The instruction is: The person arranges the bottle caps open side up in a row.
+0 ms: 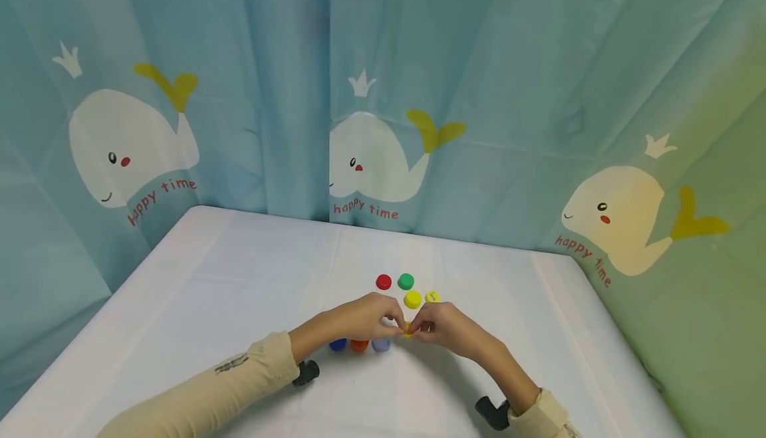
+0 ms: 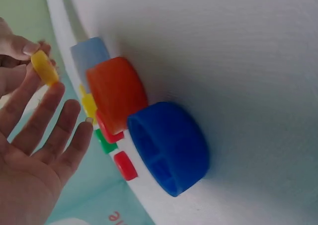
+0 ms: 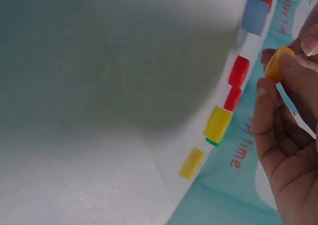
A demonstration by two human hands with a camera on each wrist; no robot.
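Observation:
Both hands meet at a small yellow bottle cap (image 1: pixel 407 329), raised above the table. My left hand (image 1: pixel 372 313) pinches one side of it between thumb and fingers; its other fingers extend in the left wrist view. On the opposite side, my right hand (image 3: pixel 293 155) grips the same yellow cap (image 3: pixel 279 64) with thumb and index finger. Nearest the left hand stand a blue cap (image 2: pixel 169 148), an orange cap (image 2: pixel 117 93) and a light blue cap (image 2: pixel 89 58), in a row. The fingers partly cover the held cap in the head view.
Beyond the hands on the white table (image 1: pixel 251 278) lie a red cap (image 1: pixel 383 282), a green cap (image 1: pixel 405 281) and two yellow caps, one plain (image 1: pixel 413 299) and one marked (image 1: pixel 433 297). A second red cap (image 3: pixel 239 71) shows in the right wrist view. Whale-print curtains (image 1: pixel 509 92) hang behind.

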